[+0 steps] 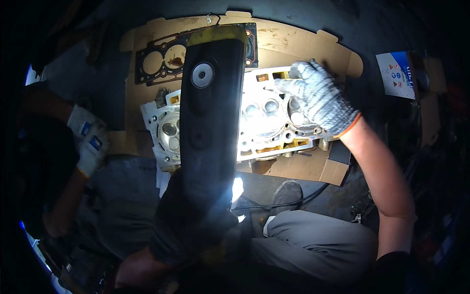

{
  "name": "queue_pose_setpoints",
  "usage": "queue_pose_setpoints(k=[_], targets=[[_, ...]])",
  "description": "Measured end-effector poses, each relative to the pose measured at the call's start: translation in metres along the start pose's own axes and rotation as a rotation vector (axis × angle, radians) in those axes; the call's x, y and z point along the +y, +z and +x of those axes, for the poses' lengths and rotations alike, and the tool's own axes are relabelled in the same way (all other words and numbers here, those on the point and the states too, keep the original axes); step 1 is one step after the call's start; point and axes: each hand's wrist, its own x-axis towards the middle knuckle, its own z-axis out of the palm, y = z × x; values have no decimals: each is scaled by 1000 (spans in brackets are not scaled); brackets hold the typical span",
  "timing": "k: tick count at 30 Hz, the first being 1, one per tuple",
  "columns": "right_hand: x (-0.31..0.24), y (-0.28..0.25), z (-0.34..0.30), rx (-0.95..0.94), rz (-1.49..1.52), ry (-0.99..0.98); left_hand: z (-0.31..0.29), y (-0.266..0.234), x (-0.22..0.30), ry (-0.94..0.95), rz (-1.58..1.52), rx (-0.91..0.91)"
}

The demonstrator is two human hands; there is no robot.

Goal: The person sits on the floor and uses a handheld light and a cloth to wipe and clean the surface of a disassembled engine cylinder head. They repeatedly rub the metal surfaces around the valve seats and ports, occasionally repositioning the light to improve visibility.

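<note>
A black work light (210, 117) with a round metal disc on its back rises across the middle of the view. My left hand (183, 215), in a dark glove, is closed round its lower end. The light shines brightly on a metal cylinder head (264, 130), washing out part of its surface. Round valves show in the head's chambers, and the lamp hides its left-middle part. My right hand (318, 98), in a grey knitted glove with an orange cuff, grips the head's far right edge, thumb on the face; its fingertips are partly hidden.
Flattened cardboard (289, 46) lies beneath the head. A head gasket (154, 63) lies on it behind the lamp. At the left are another person's gloved hands (90, 134). A white-and-blue box (396, 76) stands at the right. A black cable (293, 202) crosses the floor near a shoe (288, 192).
</note>
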Motion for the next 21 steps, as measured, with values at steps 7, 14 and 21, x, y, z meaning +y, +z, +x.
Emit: queue_pose_setpoints(k=[7, 14, 21], targets=[[-5, 5, 8, 51, -217, -139, 1, 0, 1, -52, 57, -12], [-15, 10, 12, 55, 24, -89, 1, 6, 0, -67, 39, -10], [-19, -1, 13, -31, -184, -49, -2, 8, 0, -44, 63, 28]])
